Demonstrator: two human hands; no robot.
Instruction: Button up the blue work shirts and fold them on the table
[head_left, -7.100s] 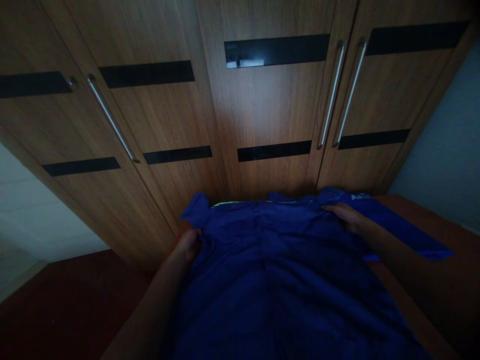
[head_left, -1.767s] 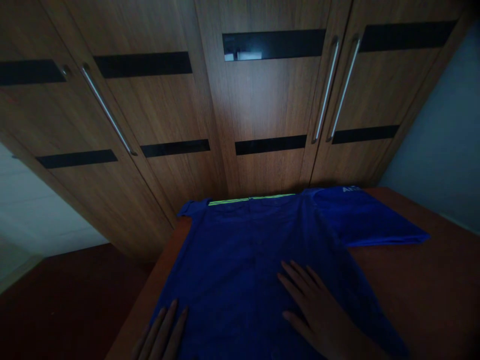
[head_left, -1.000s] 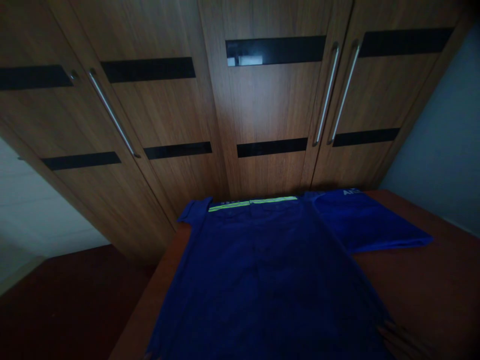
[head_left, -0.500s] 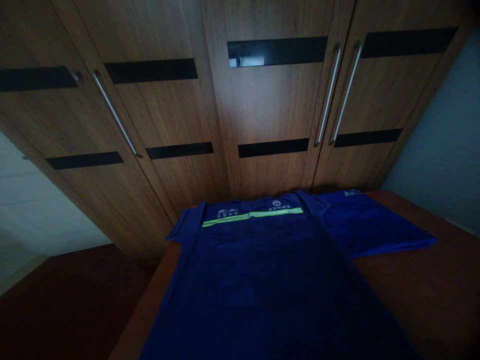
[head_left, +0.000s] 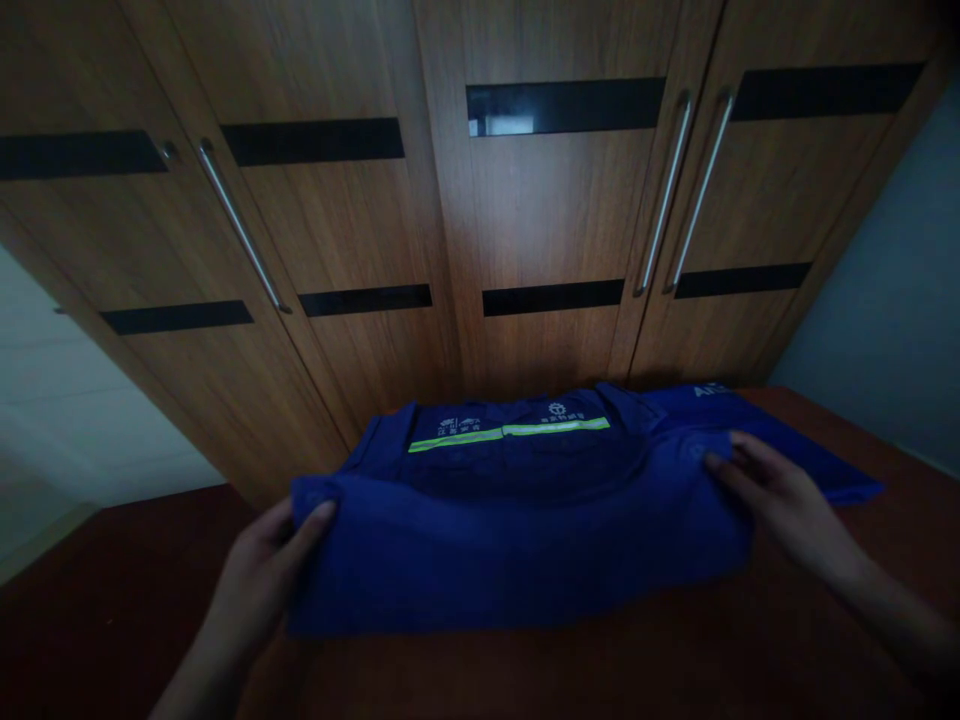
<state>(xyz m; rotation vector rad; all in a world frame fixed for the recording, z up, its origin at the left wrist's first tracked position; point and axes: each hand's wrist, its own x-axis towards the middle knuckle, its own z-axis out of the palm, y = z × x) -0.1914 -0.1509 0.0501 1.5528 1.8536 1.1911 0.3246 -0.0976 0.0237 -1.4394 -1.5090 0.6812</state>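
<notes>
Your left hand (head_left: 262,570): pinching the shirt's (head_left: 517,560) near left corner; shirt extends rightward, its far corner pinched in your right hand (head_left: 787,500).

Looks like a room in somebody's home tbh: a big wooden wardrobe (head_left: 540,210) is filling the back, long metal handles (head_left: 664,195) are running down its doors, and a pale wall (head_left: 885,280) is showing right beside it.

Beyond both hands stands a brown wood-grain wardrobe (head_left: 540,210) with glossy black horizontal strips (head_left: 566,106) and long silver bar handles (head_left: 664,195). A pale blue-grey wall (head_left: 885,270) rises past the right hand, white panelling (head_left: 82,400) beyond the left, above dark red flooring (head_left: 135,580). The light is dim.
</notes>
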